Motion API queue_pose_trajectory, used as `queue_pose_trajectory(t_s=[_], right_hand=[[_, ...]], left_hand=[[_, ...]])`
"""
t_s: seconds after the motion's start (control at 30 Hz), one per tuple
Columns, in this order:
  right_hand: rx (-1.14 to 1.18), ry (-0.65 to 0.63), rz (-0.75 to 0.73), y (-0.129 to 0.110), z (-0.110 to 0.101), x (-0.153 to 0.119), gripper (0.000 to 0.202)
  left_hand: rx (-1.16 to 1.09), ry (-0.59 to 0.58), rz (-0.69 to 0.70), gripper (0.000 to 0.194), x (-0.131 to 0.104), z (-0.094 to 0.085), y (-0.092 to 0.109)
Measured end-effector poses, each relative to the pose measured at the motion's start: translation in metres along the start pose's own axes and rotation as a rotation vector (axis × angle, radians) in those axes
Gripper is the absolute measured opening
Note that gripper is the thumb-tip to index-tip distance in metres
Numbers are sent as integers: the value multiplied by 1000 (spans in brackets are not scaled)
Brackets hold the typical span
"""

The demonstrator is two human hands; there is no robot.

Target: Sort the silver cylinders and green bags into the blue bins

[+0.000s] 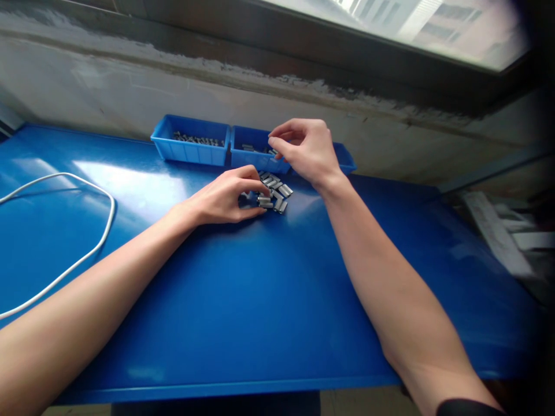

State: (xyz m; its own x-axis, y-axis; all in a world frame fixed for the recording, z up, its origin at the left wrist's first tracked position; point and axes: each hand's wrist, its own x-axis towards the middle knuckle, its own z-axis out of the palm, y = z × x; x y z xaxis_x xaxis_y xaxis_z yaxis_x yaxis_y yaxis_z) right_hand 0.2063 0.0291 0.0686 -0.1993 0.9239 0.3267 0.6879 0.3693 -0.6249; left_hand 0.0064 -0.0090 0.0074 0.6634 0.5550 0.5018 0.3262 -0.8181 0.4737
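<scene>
A small pile of short silvery metal cylinders [284, 190] lies on the blue tabletop. My left hand [229, 196] rests at the pile's left edge, thumb and fingers apart and curved around the nearest cylinders. Over the middle blue bin [260, 160] hovers my right hand [306, 147], thumb and fingertips pinched together. Whatever the pinch holds, if anything, is too small to make out. Several similar metal pieces [248, 148] lie inside that bin, partly hidden by the right hand.
The left blue bin [191, 151] holds many small screw-like parts [199, 140]. A third blue bin [344, 159] is mostly behind my right hand. A white cable [110, 216] loops over the blue table [243, 300] at left. Wall and window frame stand behind.
</scene>
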Motion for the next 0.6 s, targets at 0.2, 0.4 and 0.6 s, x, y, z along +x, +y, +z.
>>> queue_pose_trajectory(t_s=[0.2,0.4,0.6], right_hand=[[-28,-210,-5,-6,-18,-3,27],[-97,-490,3,-8,-53,-7,27],[-214,-598,29,-13,-72,-7,32]], left_hand=[[66,-74,93,24,1,9,-2],[58,-84,70,20,1,10,-3],[3,-87,19,15,-1,3,-2]])
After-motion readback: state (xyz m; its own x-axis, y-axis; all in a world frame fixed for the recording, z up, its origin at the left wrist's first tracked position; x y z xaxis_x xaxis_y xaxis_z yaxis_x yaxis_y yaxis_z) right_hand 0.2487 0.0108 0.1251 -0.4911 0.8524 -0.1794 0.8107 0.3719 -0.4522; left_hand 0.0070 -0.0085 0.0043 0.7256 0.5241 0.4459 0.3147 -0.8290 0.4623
